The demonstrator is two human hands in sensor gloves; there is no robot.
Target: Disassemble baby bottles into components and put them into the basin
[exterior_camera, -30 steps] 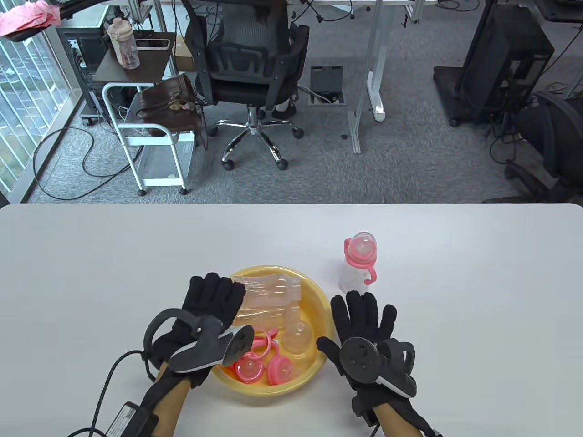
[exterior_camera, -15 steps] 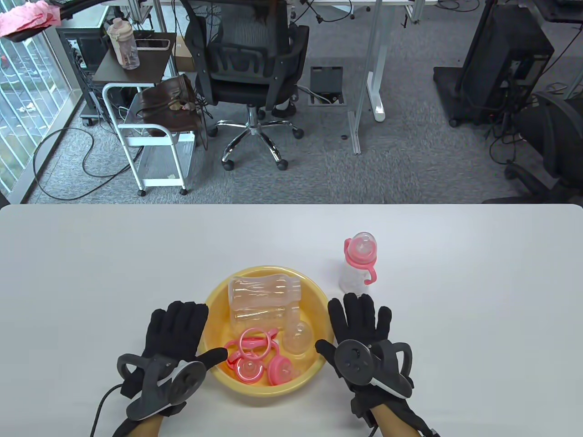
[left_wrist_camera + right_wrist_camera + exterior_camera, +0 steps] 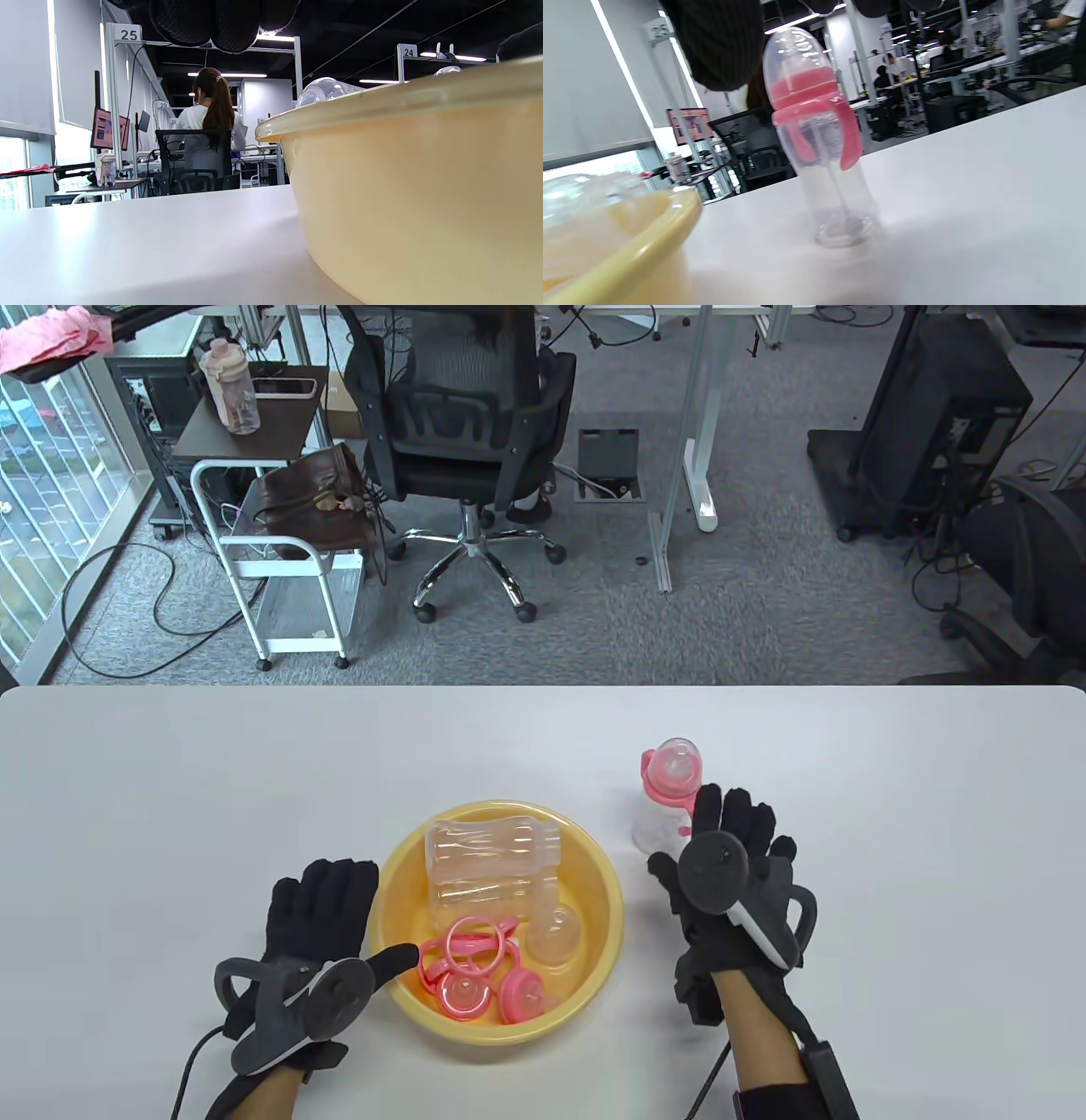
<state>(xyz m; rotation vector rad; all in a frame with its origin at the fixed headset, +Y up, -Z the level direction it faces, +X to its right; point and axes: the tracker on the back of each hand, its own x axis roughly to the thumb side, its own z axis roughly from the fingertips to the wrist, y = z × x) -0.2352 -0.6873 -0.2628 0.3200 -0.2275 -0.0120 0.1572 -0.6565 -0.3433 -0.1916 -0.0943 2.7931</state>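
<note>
A yellow basin [image 3: 594, 967] [image 3: 424, 178] [image 3: 628, 237] sits near the table's front. Inside lie two clear bottle bodies [image 3: 492, 848], pink handle rings [image 3: 467, 950], a pink collar [image 3: 522, 994] and a clear cap [image 3: 556, 933]. An assembled baby bottle [image 3: 666, 797] [image 3: 818, 140], with clear cap and pink handled collar, stands upright to the basin's right. My right hand [image 3: 730, 836] is raised beside the bottle, fingers straight, not gripping it. My left hand [image 3: 327, 903] lies flat on the table left of the basin, thumb over the rim.
The white table [image 3: 170, 780] stretches wide to left and right. Past its far edge stand an office chair [image 3: 462, 415], a white cart [image 3: 280, 560] and desk legs. In the left wrist view a person sits at a distant desk [image 3: 208, 127].
My right hand has moved forward and right from beside the basin to the standing bottle. My left hand drew back from the bottle body in the basin and settled flat on the table.
</note>
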